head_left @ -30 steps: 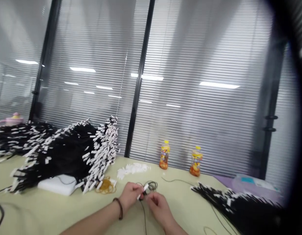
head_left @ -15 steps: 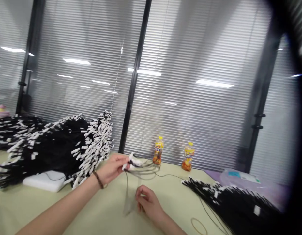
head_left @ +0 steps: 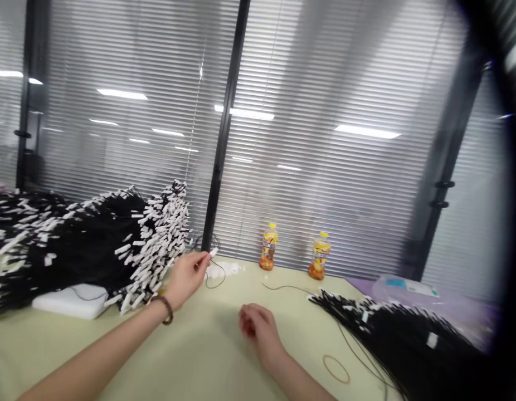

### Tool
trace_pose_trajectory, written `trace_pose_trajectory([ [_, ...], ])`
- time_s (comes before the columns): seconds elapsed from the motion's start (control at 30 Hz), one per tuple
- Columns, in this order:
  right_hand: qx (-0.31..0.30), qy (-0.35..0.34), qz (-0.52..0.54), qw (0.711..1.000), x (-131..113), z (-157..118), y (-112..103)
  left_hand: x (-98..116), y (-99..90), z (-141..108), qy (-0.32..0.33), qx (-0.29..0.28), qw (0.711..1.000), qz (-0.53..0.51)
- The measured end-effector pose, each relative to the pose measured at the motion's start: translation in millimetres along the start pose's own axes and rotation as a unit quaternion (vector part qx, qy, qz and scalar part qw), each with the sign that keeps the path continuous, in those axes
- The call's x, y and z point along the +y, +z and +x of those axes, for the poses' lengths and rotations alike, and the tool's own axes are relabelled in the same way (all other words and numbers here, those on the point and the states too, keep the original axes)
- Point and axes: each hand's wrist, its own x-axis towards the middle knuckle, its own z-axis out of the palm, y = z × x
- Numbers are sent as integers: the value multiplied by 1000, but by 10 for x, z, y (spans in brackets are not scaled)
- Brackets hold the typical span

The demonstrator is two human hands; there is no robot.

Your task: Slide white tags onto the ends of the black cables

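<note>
My left hand point(head_left: 188, 277) is over the table at centre left, thumb and forefinger pinched on a thin dark cord with a white end piece point(head_left: 214, 252). The cord hangs in a loose loop point(head_left: 217, 287) beside the hand. Behind that loop, several small white pieces point(head_left: 227, 269) lie on the table. My right hand point(head_left: 261, 333) hovers above the table at centre, its fingers curled closed, with nothing showing in them. To the left lies a large pile of black cords with white ends point(head_left: 161, 234).
A black cord bundle point(head_left: 412, 340) lies at right beside a rubber band point(head_left: 336, 369). Two drink bottles point(head_left: 268, 248) point(head_left: 320, 257) stand at the back by the blinds. A white block point(head_left: 72, 303) sits near the left pile. A clear plastic package point(head_left: 408, 287) lies at back right.
The bunch of pale cords and white pieces by my left hand is no longer held up; the hand now pinches one white-ended cord, slightly higher and left. My right hand has moved a little right.
</note>
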Motion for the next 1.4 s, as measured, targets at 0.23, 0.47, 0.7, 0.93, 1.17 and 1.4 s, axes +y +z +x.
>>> trace_pose_trajectory([
  [0.23, -130, 140, 141, 971, -169, -70, 78, 152, 300, -543, 381, -198, 861, 270],
  [0.47, -87, 5, 0, 996, 67, -12, 41, 152, 450, -859, 482, -228, 803, 267],
  [0.7, -98, -100, -146, 979, 36, -15, 32, 118, 468, -860, 444, -230, 832, 240],
  [0.93, -82, -142, -174, 971, 29, -21, 51, 48, 492, -836, 453, -228, 825, 252],
  [1.17, -71, -139, -195, 968, 42, -32, 43, 78, 467, -843, 474, -235, 813, 242],
  [1.4, -57, -146, -213, 964, 104, -8, 19, 70, 468, -829, 481, -230, 812, 238],
])
